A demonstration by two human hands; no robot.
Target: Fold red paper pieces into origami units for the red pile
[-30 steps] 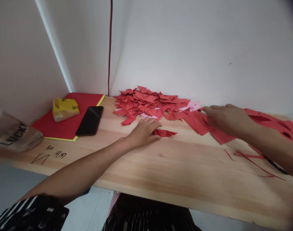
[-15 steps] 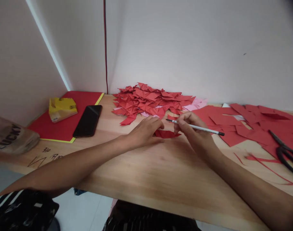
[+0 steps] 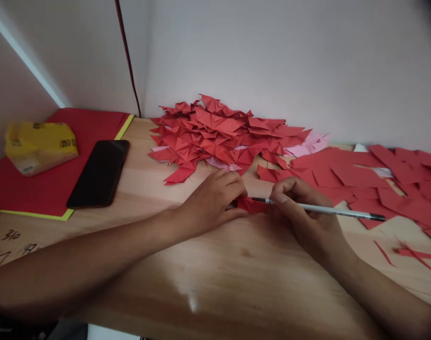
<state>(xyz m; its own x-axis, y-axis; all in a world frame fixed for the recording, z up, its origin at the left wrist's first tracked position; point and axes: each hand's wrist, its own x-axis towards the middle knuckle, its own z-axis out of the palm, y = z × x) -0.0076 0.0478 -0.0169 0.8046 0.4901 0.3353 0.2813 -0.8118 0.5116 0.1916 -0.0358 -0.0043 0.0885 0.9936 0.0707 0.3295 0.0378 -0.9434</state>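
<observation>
A small piece of folded red paper (image 3: 254, 206) lies on the wooden table between my hands. My left hand (image 3: 215, 200) rests at its left end, thumb and fingers closed on it. In my right hand (image 3: 304, 217) is a slim white pen (image 3: 339, 211) with dark ends, its dark tip pointing left over the red paper. The fingers of that hand are bent round the pen, close to the paper's right end. Behind my hands rises a heap of folded red paper pieces (image 3: 215, 125) with some pink ones (image 3: 309, 144) among them.
Flat red paper sheets (image 3: 357, 174) spread over the table's right side, with thin red strips (image 3: 419, 255) in front. To the left, a black phone (image 3: 99, 174) and a yellow packet (image 3: 41, 146) lie on red card (image 3: 95, 123). A wall closes off the back.
The view has come closer to the table and shifted, so the scissors are nearly out of frame. Both hands stay at the folded red paper, the right one closer over its right end.
</observation>
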